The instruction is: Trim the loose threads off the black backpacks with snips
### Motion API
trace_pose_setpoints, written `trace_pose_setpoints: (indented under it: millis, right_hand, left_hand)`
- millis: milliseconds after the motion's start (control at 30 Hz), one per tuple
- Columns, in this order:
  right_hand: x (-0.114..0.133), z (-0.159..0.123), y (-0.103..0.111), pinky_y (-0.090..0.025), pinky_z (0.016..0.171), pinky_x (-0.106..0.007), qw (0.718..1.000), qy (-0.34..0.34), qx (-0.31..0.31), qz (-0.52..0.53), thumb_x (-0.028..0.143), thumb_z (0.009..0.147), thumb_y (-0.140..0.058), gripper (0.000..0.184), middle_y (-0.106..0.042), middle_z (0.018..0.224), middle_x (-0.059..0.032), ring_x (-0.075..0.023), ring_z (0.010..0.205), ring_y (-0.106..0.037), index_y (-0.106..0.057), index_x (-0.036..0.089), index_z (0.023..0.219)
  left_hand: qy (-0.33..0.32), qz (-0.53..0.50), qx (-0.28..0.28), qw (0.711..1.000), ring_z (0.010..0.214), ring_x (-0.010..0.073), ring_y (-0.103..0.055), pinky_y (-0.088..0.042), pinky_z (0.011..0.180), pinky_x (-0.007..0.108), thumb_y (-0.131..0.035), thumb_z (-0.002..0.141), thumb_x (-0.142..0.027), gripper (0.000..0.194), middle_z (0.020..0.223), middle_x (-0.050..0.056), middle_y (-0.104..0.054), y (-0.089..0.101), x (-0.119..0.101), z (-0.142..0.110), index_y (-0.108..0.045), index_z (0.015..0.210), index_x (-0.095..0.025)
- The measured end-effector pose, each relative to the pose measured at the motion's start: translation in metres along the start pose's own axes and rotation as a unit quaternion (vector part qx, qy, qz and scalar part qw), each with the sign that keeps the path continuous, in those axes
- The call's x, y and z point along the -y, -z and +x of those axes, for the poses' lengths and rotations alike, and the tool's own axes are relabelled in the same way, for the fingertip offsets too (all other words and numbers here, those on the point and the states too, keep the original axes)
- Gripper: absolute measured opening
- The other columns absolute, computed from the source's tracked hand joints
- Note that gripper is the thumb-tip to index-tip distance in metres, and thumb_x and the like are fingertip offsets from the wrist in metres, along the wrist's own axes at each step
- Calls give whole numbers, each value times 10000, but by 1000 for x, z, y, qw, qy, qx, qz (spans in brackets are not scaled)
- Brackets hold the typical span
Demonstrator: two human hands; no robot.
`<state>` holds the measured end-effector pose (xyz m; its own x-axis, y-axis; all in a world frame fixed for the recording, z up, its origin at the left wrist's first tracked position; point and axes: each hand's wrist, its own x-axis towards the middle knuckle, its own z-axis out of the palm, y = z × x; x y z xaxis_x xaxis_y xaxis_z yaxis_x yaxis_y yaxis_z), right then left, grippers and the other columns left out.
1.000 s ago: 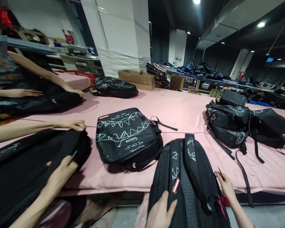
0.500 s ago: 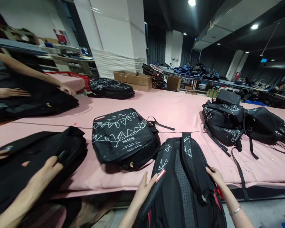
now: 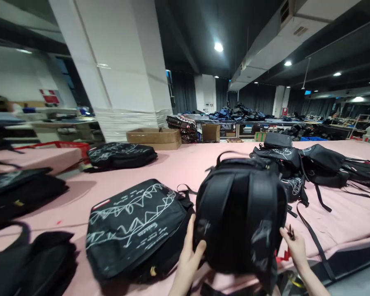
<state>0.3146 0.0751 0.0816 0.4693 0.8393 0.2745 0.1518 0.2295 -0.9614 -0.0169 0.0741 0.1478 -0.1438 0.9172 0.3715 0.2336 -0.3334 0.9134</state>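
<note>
A black backpack with two shoulder straps and white line drawings is held tilted up in front of me, its top handle pointing away. My left hand grips its left side, thumb on the near face. At its right edge, my right hand has its fingers closed, with a small dark pointed tool between them; its kind is unclear. A red strip hangs beside that hand. Left of my left hand, another black backpack with white scribbles and lettering lies on the pink-covered table.
More black bags lie at the left and far left. Behind them are a scribbled bag, a cardboard box and a red crate. Several backpacks are grouped at the right, with a loose strap over the table edge.
The held backpack has been raised and tipped away over the table, both hands moving with it. My view has turned up and right; the co-workers' hands at left are out of sight.
</note>
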Motion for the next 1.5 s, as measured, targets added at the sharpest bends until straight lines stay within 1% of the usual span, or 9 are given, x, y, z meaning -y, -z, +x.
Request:
trace_pose_setpoints:
  millis: [167, 333, 533, 700, 833, 1133, 1300, 1400, 1500]
  right_hand:
    - [-39, -24, -19, -503, 773, -361, 999, -17, -6, 34, 434, 590, -698, 446, -668, 891, -124, -250, 789, -623, -695, 112, 899]
    - [-33, -23, -16, -491, 832, -372, 999, -15, 18, 30, 407, 619, -678, 397, -662, 948, -119, -272, 881, -621, -702, 149, 920]
    - [20, -3, 0, -482, 857, -363, 997, 69, 32, -25, 360, 766, -564, 288, -653, 987, -102, -249, 953, -599, -680, 174, 954]
    - [107, 27, 0, -505, 787, -332, 966, 253, 6, -60, 285, 810, -536, 198, -651, 953, -82, -211, 886, -611, -658, 184, 929]
    - [166, 43, -15, -501, 803, -306, 934, 342, 75, -76, 249, 828, -528, 200, -638, 981, -70, -178, 912, -600, -642, 194, 982]
    - [170, 52, -30, -466, 899, -285, 883, 431, 121, -144, 142, 812, -498, 374, -571, 1121, -51, -150, 1024, -551, -562, 233, 1170]
    - [168, 63, -30, -472, 899, -311, 893, 413, 120, -137, 131, 796, -496, 384, -590, 1107, -38, -162, 1015, -562, -573, 239, 1156]
    - [168, 69, -33, -476, 891, -317, 898, 406, 122, -118, 161, 801, -512, 345, -605, 1090, -34, -163, 1006, -569, -589, 236, 1129]
    - [167, 71, -35, -466, 903, -331, 900, 402, 121, -118, 206, 819, -514, 309, -613, 1087, -35, -168, 1012, -569, -597, 228, 1116]
  left_hand:
    - [-6, 24, -15, 1000, 1332, 234, -166, -127, 1093, 394, -412, 815, -519, 714, 1455, 82, -190, -9, -7, 15, -158, 1399, -196]
    - [14, 52, -16, 998, 1290, 250, -276, -173, 1087, 398, -435, 795, -531, 651, 1384, 100, -329, 6, -15, 19, -308, 1326, -176]
    - [-27, 52, -48, 997, 1163, 251, -432, -295, 1033, 403, -491, 752, -539, 561, 1255, 68, -472, 17, -60, 34, -441, 1204, -211]
    - [10, 40, -49, 998, 1045, 244, -514, -360, 978, 409, -555, 702, -536, 529, 1123, 54, -551, 7, -82, 41, -492, 1113, -209]
    - [-77, 121, -79, 987, 1087, 259, -477, -347, 985, 428, -546, 717, -528, 595, 1173, 77, -501, -2, -81, 33, -424, 1210, -219]
    - [-313, 315, -101, 890, 1123, 253, -440, -356, 984, 400, -501, 798, -399, 617, 1217, 125, -414, -3, -77, 26, -320, 1351, -193]
    - [-234, 264, 24, 936, 1195, 236, -419, -299, 1044, 379, -469, 817, -374, 551, 1311, 88, -440, 6, -79, 28, -383, 1322, -174]
    - [-97, 126, 149, 976, 1191, 241, -434, -282, 1053, 408, -437, 825, -416, 514, 1290, 71, -478, 12, -96, 31, -455, 1271, -164]
    - [71, -100, 259, 958, 1090, 285, -522, -354, 996, 457, -441, 809, -438, 496, 1175, 119, -567, 16, -116, 38, -547, 1159, -103]
